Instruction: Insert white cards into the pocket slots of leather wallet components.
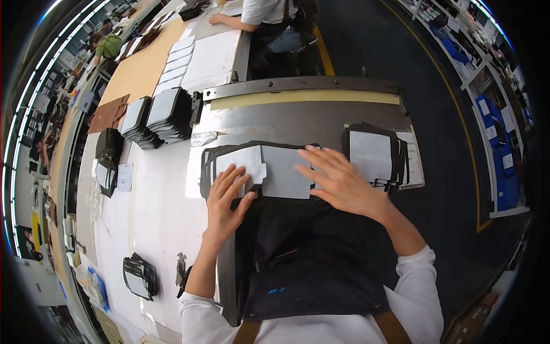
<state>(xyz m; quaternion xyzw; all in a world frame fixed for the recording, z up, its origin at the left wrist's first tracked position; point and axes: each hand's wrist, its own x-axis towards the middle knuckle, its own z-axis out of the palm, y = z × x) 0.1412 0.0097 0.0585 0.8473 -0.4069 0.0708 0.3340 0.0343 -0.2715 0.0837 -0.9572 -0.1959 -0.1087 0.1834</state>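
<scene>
At the near edge of a metal work plate [321, 117] lies a row of overlapping flat dark pieces faced with pale grey sheet. My left hand [226, 198] rests with spread fingers on the left pale panel [243, 157], which has a notched right edge. Over the right end of the middle pale panel [283, 175] is my right hand [344, 180], its fingers apart and stretched out. Whether the right fingertips press on the panel or hover just above it, I cannot tell. Neither hand grips anything. Just beyond my right hand sits a fanned stack of similar dark-edged panels [371, 155].
A metal bar [303, 86] runs along the plate's far edge. Two tall stacks of dark-edged panels [170, 114] stand to the left, near brown pieces [107, 113]. A smaller stack [139, 277] lies at lower left. Another person [269, 14] works at the far table. Shelves with blue bins [507, 160] line the right.
</scene>
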